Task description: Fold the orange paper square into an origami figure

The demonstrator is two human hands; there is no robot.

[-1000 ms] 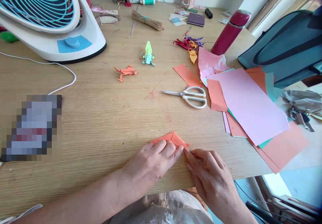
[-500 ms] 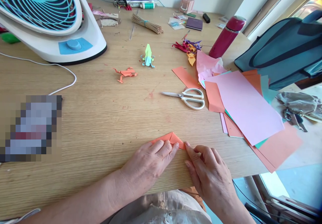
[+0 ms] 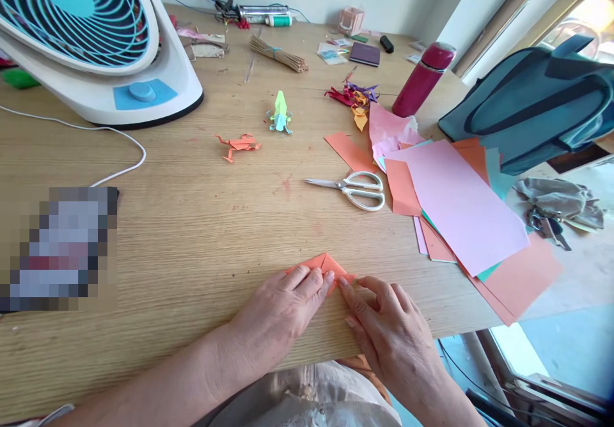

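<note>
A folded piece of orange paper [image 3: 325,263] lies flat near the table's front edge, with crease lines meeting at its top point. My left hand [image 3: 292,299] presses it down from the left, fingers bent over it and thumb along its middle. My right hand [image 3: 391,325] is at the paper's right end, its thumb and index finger on the right part of the paper. The lower edge of the paper is hidden under my fingers. Beyond the hands lie white-handled scissors [image 3: 362,190], shut, and an orange folded paper frog [image 3: 241,144].
A green-blue folded paper figure [image 3: 280,117] stands further back. Coloured paper sheets [image 3: 470,203] are piled at right, before a red flask [image 3: 422,82] and a blue bag [image 3: 522,101]. A white fan [image 3: 187,88] and a blurred-out device [image 3: 62,241] are at left.
My right hand's fingertips have shifted left onto the paper, and its right part now sits differently, with a bit showing lower down. My left hand stays in place. The view has tilted slightly.
</note>
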